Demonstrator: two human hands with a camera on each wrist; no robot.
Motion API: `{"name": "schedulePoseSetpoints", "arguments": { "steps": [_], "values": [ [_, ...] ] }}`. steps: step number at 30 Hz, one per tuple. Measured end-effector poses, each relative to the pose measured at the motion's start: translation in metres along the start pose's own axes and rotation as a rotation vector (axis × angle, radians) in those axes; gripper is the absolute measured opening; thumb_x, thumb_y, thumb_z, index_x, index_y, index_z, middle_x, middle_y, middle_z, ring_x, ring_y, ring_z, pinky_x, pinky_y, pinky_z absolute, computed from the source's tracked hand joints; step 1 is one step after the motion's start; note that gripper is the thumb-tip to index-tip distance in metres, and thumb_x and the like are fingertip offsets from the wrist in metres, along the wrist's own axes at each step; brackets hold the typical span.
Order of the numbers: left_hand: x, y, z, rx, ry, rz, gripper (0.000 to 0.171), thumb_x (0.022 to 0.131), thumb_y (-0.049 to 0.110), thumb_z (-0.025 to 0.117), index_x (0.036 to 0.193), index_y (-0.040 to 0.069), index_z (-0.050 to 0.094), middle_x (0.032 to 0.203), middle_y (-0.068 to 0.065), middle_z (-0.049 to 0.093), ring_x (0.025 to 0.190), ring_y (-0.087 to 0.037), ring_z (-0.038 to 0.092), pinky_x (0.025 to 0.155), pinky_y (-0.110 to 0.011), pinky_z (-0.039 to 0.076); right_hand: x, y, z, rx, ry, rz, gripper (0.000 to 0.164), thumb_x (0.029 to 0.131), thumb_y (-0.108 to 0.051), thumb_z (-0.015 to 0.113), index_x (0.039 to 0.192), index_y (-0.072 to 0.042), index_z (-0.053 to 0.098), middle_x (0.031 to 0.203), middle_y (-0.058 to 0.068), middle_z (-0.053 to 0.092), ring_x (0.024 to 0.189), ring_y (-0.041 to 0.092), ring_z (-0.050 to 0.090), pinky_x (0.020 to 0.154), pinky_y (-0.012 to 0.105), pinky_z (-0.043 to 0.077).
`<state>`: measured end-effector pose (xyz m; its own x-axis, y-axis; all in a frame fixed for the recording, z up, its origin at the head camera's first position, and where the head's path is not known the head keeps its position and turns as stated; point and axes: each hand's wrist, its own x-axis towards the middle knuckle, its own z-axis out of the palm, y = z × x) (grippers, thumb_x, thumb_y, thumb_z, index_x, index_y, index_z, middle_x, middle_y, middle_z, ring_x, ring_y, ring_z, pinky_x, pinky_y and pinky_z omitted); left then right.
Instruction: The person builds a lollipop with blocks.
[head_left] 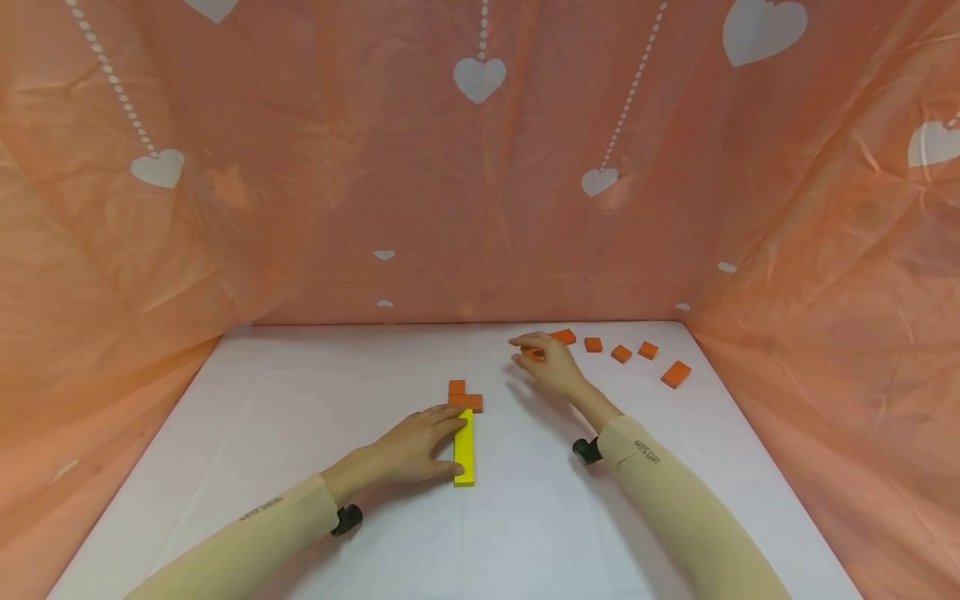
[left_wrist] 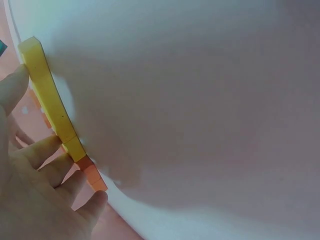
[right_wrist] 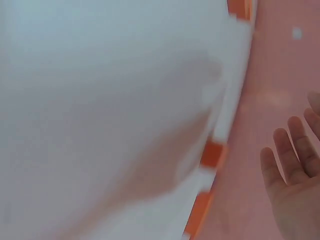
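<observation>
My left hand [head_left: 411,448] touches the left side of a yellow row [head_left: 467,454], thumb near its near end and fingertips near its far end. In the left wrist view, a long yellow block [left_wrist: 50,97] and a short yellow block [left_wrist: 75,149] form this row. Beyond it lie an orange oblong block [head_left: 474,403] and a small orange block [head_left: 457,387]. My right hand [head_left: 553,367] hovers with loosely extended fingers near an orange block [head_left: 533,354], partly hidden behind it. The right wrist view shows nothing held in the visible fingers [right_wrist: 295,145].
Several orange blocks lie at the back right, among them a small square one [head_left: 593,344] and an oblong one [head_left: 676,374]. They rest on a white table [head_left: 337,367]. A pink cloth with hearts [head_left: 420,208] hangs behind and along both sides.
</observation>
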<state>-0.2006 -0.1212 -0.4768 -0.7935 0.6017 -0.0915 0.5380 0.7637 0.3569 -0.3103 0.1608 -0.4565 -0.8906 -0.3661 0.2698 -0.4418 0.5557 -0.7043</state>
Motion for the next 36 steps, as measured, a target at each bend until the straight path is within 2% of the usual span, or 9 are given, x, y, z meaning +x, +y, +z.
{"name": "schedulePoseSetpoints", "arguments": {
  "steps": [5, 9, 11, 15, 18, 23, 27, 36],
  "values": [
    [-0.001, 0.001, 0.000, -0.010, -0.005, -0.010, 0.075, 0.093, 0.049, 0.074, 0.153, 0.010, 0.051, 0.165, -0.008, 0.040, 0.153, -0.033, 0.034, 0.122, -0.055, 0.033, -0.014, 0.030, -0.037, -0.031, 0.077, 0.067, 0.035, 0.099, -0.007, 0.068, 0.132, 0.003, 0.068, 0.136, 0.022, 0.064, 0.122, 0.039, 0.062, 0.103, 0.056, 0.052],
    [-0.001, 0.001, 0.000, -0.018, -0.006, -0.015, 0.076, 0.093, 0.048, 0.075, 0.153, 0.010, 0.051, 0.165, -0.009, 0.040, 0.153, -0.034, 0.034, 0.122, -0.055, 0.033, -0.027, 0.055, -0.065, -0.115, 0.118, 0.176, 0.037, 0.101, -0.011, 0.066, 0.136, 0.002, 0.066, 0.139, 0.025, 0.061, 0.122, 0.043, 0.061, 0.103, 0.057, 0.051],
    [-0.001, 0.001, 0.000, -0.018, -0.005, -0.015, 0.075, 0.093, 0.048, 0.075, 0.153, 0.010, 0.051, 0.165, -0.009, 0.040, 0.153, -0.034, 0.034, 0.122, -0.055, 0.033, -0.032, 0.065, -0.077, -0.146, 0.133, 0.236, 0.039, 0.102, -0.013, 0.064, 0.138, 0.001, 0.064, 0.139, 0.025, 0.059, 0.123, 0.044, 0.058, 0.104, 0.058, 0.049],
    [0.000, 0.000, 0.000, -0.017, -0.004, -0.014, 0.075, 0.093, 0.048, 0.074, 0.154, 0.010, 0.051, 0.165, -0.009, 0.039, 0.153, -0.034, 0.033, 0.122, -0.056, 0.032, -0.042, 0.080, -0.095, -0.195, 0.179, 0.284, 0.039, 0.101, -0.011, 0.063, 0.137, 0.004, 0.063, 0.136, 0.030, 0.059, 0.123, 0.047, 0.057, 0.104, 0.061, 0.047],
    [0.000, 0.000, -0.001, -0.021, -0.002, -0.010, 0.075, 0.093, 0.048, 0.074, 0.154, 0.010, 0.051, 0.165, -0.010, 0.039, 0.153, -0.034, 0.034, 0.122, -0.056, 0.032, -0.047, 0.086, -0.101, -0.236, 0.200, 0.281, 0.038, 0.100, -0.010, 0.064, 0.134, 0.008, 0.064, 0.131, 0.034, 0.060, 0.119, 0.050, 0.058, 0.102, 0.062, 0.047],
    [0.000, 0.000, -0.001, -0.029, -0.003, -0.007, 0.075, 0.093, 0.048, 0.074, 0.154, 0.010, 0.051, 0.165, -0.010, 0.039, 0.153, -0.035, 0.034, 0.122, -0.057, 0.032, -0.050, 0.095, -0.103, -0.280, 0.145, 0.335, 0.037, 0.101, -0.011, 0.063, 0.132, 0.010, 0.064, 0.131, 0.037, 0.057, 0.121, 0.052, 0.055, 0.104, 0.063, 0.047],
    [0.000, -0.001, 0.000, -0.035, -0.002, -0.004, 0.076, 0.094, 0.049, 0.073, 0.154, 0.010, 0.051, 0.166, -0.010, 0.038, 0.153, -0.034, 0.034, 0.122, -0.057, 0.032, -0.050, 0.102, -0.103, -0.314, 0.113, 0.359, 0.034, 0.101, -0.010, 0.062, 0.129, 0.009, 0.067, 0.130, 0.035, 0.058, 0.118, 0.049, 0.056, 0.104, 0.061, 0.048],
    [0.001, -0.002, 0.000, -0.031, 0.002, 0.003, 0.075, 0.093, 0.049, 0.073, 0.154, 0.010, 0.051, 0.165, -0.010, 0.038, 0.152, -0.033, 0.035, 0.122, -0.056, 0.033, -0.049, 0.107, -0.103, -0.358, 0.128, 0.319, 0.031, 0.100, -0.008, 0.066, 0.126, 0.009, 0.069, 0.121, 0.033, 0.063, 0.103, 0.043, 0.059, 0.095, 0.057, 0.051]
  ]
}}
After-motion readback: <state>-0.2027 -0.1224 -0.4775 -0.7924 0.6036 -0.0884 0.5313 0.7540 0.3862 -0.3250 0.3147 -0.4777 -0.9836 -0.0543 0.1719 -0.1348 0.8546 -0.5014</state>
